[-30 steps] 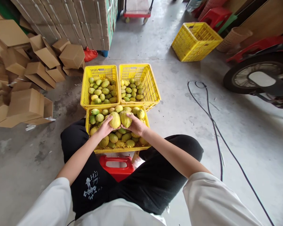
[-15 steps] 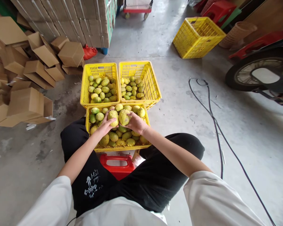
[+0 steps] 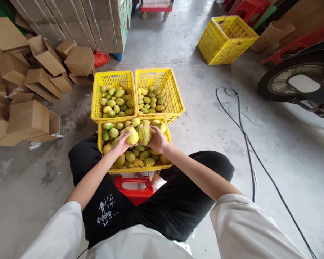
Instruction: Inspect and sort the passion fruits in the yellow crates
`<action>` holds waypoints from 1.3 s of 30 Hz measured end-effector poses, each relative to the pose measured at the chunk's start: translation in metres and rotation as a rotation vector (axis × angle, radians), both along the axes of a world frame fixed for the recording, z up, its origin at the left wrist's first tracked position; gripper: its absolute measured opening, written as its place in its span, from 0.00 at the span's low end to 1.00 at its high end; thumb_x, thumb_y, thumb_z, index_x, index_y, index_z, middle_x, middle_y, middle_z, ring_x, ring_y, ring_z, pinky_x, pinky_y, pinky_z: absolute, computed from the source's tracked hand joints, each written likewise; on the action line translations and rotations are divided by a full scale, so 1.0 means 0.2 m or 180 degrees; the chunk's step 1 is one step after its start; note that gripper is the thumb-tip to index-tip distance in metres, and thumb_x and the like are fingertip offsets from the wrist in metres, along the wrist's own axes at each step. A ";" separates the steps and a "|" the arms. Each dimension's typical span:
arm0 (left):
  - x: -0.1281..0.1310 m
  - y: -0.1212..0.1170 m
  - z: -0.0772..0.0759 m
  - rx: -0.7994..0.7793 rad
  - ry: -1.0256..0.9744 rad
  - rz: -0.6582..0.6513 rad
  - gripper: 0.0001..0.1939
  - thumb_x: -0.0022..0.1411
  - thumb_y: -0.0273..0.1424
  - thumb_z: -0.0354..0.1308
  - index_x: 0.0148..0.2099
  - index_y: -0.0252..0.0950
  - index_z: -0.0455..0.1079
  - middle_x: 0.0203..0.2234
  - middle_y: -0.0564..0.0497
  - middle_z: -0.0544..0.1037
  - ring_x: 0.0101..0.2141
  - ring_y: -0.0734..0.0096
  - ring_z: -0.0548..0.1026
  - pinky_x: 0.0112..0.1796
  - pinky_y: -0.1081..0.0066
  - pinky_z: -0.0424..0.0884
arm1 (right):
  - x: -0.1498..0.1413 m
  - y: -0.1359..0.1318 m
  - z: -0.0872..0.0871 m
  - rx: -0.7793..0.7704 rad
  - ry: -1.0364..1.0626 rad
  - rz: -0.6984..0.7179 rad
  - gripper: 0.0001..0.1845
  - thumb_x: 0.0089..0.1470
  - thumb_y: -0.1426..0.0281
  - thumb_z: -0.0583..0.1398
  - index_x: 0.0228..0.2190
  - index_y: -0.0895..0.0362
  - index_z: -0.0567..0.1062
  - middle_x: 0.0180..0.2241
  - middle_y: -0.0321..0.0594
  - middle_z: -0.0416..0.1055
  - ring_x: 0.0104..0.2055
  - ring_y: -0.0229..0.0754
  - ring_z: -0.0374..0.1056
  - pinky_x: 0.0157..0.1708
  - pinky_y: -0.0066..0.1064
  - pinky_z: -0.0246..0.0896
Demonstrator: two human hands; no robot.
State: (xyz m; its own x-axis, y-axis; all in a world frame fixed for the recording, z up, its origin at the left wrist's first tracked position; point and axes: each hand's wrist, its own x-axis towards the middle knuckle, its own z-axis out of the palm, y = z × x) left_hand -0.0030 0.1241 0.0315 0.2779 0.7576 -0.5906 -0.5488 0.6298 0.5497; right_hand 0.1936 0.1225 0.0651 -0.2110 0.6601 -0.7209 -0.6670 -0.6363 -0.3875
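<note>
Grey concrete floor (image 3: 197, 144) spreads across my view, with cardboard boxes (image 3: 29, 115) heaped along the left edge and a spoked wheel (image 3: 294, 81) at the right. Around the centre of the frame I have a fruit in each hand, both raised over the front crate (image 3: 140, 170). My left hand (image 3: 122, 144) is partly closed, cradling a pale yellow fruit (image 3: 132, 136), rounded and softly lit, with the thumb resting on it. My right hand (image 3: 158, 141) curls round the outer side of a yellow-green fruit (image 3: 145, 135), plump, faintly ribbed, with darker, greener patches on its face. They sit side by side; I can't tell whether their skins touch. Below them, the loose fruits (image 3: 130, 156) range from deep green to mottled yellow. Two yellow crates (image 3: 175, 97) stand just above the front one, each partly filled with similar oval fruit.
</note>
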 end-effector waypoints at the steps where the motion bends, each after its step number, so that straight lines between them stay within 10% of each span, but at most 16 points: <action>1: 0.00 0.00 0.00 -0.0035 0.0026 0.0010 0.25 0.80 0.26 0.63 0.75 0.41 0.76 0.63 0.41 0.87 0.59 0.53 0.90 0.58 0.58 0.92 | 0.00 0.00 -0.01 -0.0014 0.0048 0.0016 0.09 0.70 0.64 0.57 0.49 0.48 0.74 0.45 0.44 0.83 0.56 0.58 0.83 0.56 0.55 0.88; 7: 0.00 0.02 0.01 -0.0300 -0.0069 0.0180 0.23 0.83 0.28 0.56 0.74 0.35 0.74 0.47 0.41 0.90 0.45 0.53 0.94 0.43 0.61 0.93 | 0.01 0.00 -0.08 0.0191 0.0081 0.0104 0.23 0.54 0.66 0.61 0.53 0.46 0.71 0.49 0.46 0.85 0.57 0.64 0.84 0.55 0.63 0.89; 16: -0.01 0.03 0.04 -0.0295 -0.0351 0.0412 0.28 0.76 0.33 0.52 0.73 0.32 0.74 0.48 0.36 0.91 0.50 0.42 0.92 0.43 0.55 0.90 | 0.02 0.00 -0.11 0.0279 -0.0034 0.0167 0.12 0.71 0.61 0.66 0.52 0.50 0.78 0.46 0.44 0.86 0.54 0.57 0.86 0.52 0.49 0.91; 23: 0.03 0.02 0.10 -0.0282 -0.0270 0.0558 0.17 0.87 0.38 0.48 0.57 0.36 0.76 0.34 0.45 0.85 0.26 0.64 0.83 0.19 0.75 0.68 | 0.01 0.00 -0.13 0.0328 -0.0068 -0.0078 0.08 0.68 0.69 0.69 0.46 0.50 0.77 0.44 0.41 0.85 0.53 0.54 0.86 0.51 0.45 0.92; 28: 0.02 0.02 0.12 -0.0342 -0.0321 0.0459 0.24 0.89 0.44 0.42 0.48 0.38 0.75 0.29 0.45 0.81 0.23 0.67 0.78 0.15 0.77 0.58 | 0.04 0.01 -0.16 0.0232 0.0064 -0.0011 0.14 0.65 0.56 0.70 0.46 0.48 0.76 0.45 0.48 0.83 0.56 0.61 0.86 0.48 0.53 0.94; 34: -0.01 0.02 0.04 -0.0322 -0.0296 0.0352 0.23 0.82 0.43 0.49 0.62 0.36 0.78 0.33 0.42 0.85 0.26 0.59 0.80 0.21 0.72 0.65 | 0.06 0.01 -0.25 0.0396 -0.0114 0.0116 0.25 0.46 0.52 0.71 0.44 0.45 0.74 0.46 0.52 0.83 0.61 0.72 0.83 0.48 0.65 0.92; 39: 0.00 0.04 -0.01 -0.0502 -0.0111 0.0468 0.24 0.82 0.38 0.48 0.65 0.34 0.78 0.38 0.39 0.87 0.33 0.52 0.87 0.21 0.70 0.67 | 0.08 0.03 -0.30 0.0347 -0.0126 0.0413 0.24 0.50 0.56 0.69 0.48 0.46 0.75 0.48 0.48 0.83 0.59 0.68 0.85 0.49 0.62 0.93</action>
